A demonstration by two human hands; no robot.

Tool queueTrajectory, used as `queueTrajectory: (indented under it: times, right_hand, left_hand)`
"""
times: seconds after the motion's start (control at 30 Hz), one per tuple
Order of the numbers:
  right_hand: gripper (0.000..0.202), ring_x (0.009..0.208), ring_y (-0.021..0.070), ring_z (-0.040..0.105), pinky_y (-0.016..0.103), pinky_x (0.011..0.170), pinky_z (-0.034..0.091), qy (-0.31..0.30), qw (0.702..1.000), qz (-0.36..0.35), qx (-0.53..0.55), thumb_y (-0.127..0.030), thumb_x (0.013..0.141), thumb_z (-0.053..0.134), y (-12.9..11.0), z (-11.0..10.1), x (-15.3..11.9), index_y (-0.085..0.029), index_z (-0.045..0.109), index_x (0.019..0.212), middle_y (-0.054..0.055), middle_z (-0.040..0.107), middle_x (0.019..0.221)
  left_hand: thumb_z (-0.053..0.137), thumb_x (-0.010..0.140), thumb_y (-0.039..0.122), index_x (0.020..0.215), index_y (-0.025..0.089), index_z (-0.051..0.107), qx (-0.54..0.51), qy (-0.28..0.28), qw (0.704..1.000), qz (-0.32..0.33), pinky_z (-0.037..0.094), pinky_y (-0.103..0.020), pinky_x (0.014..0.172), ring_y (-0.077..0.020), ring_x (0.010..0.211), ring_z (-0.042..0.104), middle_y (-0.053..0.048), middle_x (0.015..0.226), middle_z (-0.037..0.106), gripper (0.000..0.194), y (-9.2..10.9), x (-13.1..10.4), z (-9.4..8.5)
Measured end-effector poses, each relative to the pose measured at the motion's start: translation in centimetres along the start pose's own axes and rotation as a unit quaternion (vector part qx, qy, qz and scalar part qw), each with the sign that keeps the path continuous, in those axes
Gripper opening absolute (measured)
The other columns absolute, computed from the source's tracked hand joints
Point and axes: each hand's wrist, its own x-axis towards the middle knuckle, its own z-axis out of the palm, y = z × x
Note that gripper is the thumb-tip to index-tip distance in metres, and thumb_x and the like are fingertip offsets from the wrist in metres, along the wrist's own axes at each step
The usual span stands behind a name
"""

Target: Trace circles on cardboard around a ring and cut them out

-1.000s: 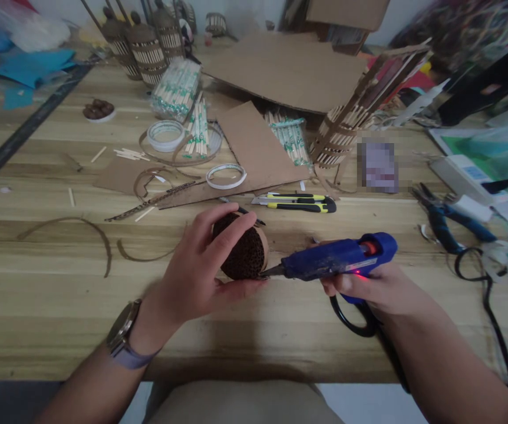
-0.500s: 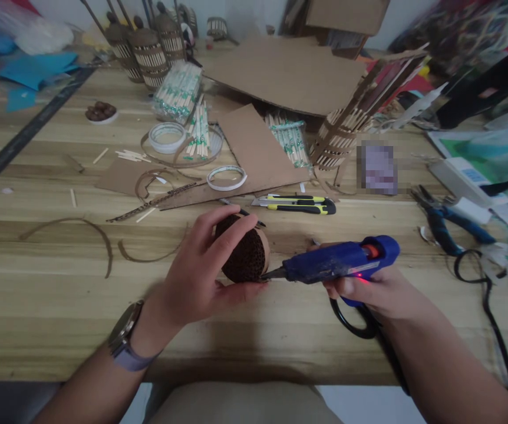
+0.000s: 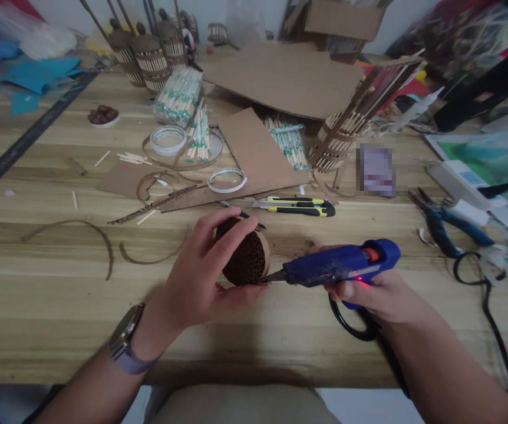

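Your left hand (image 3: 196,268) grasps a round, dark-brown piece with a honeycomb-textured face and a lighter tan rim (image 3: 246,258), located at the centre of the pale, striped wooden tabletop (image 3: 183,362). Two fingers curve over its upper part and face, while the thumb lies along its lower edge. Your right hand (image 3: 380,294) is wrapped around the handle of a blue plastic glue gun with a dark, tapering nozzle (image 3: 337,264), which points leftward. The nozzle tip meets the lower right edge of the round piece, close to your left thumb tip; whether it touches the rim or stops just short cannot be told. A red light glows on the gun's body, just above your right hand.

A wristwatch with a greyish band (image 3: 127,338) encircles your left wrist. Beyond the round piece lies a yellow-and-black utility knife (image 3: 300,206), its blade end toward the left. Behind the knife and to its left, a thin white ring of tape (image 3: 227,181) rests on flat brown cardboard (image 3: 260,147). To the right of the gun lie blue-handled pliers (image 3: 442,229), their handles spread apart. A curved brown strip (image 3: 148,259) lies left of your left hand.
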Motion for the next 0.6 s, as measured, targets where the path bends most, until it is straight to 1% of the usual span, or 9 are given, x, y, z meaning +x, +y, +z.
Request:
queueTrajectory:
  times: [0.17, 0.33, 0.5, 0.6]
  right_hand:
    - [0.042, 0.053, 0.0129, 0.045, 0.024, 0.046, 0.036, -0.007, 1.000, -0.011, -0.009, -0.061, 0.082, 0.079, -0.30, 0.10, 0.20, -0.021, 0.070, 0.074, -0.001, 0.056, 0.064]
    - [0.042, 0.053, 0.0129, 0.045, 0.024, 0.046, 0.036, -0.011, 1.000, -0.021, -0.016, -0.061, 0.083, 0.078, -0.44, 0.14, 0.32, -0.021, 0.071, 0.073, -0.001, 0.055, 0.064]
    - [0.040, 0.059, 0.0154, 0.050, 0.025, 0.052, 0.042, -0.002, 1.000, -0.008, -0.018, -0.061, 0.082, 0.079, -0.06, -0.03, 0.16, -0.021, 0.073, 0.076, 0.001, 0.058, 0.067]
    - [0.042, 0.059, 0.0158, 0.051, 0.025, 0.053, 0.045, 0.002, 1.000, -0.002, -0.017, -0.062, 0.081, 0.079, 0.14, -0.07, 0.03, -0.021, 0.074, 0.077, 0.001, 0.059, 0.068]
  left_hand:
    - [0.063, 0.097, 0.053, 0.152, 0.021, 0.043, 0.000, 0.005, 1.000, 0.003, 0.052, -0.048, 0.108, -0.0326, 0.130, 0.056, -0.019, 0.138, 0.052, 0.066, -0.01, -0.01, -0.04]
    - [0.064, 0.096, 0.051, 0.153, 0.023, 0.042, -0.006, 0.003, 1.000, -0.002, 0.052, -0.049, 0.109, -0.0335, 0.131, 0.056, -0.019, 0.139, 0.052, 0.067, -0.04, -0.08, -0.02]
    - [0.063, 0.097, 0.051, 0.153, 0.021, 0.043, -0.003, 0.003, 1.000, -0.004, 0.052, -0.048, 0.108, -0.0334, 0.131, 0.056, -0.019, 0.139, 0.052, 0.066, 0.07, -0.05, -0.06]
    - [0.065, 0.096, 0.050, 0.153, 0.021, 0.044, -0.012, 0.001, 1.000, -0.012, 0.051, -0.048, 0.108, -0.0344, 0.131, 0.056, -0.020, 0.140, 0.052, 0.067, 0.18, -0.04, -0.07]
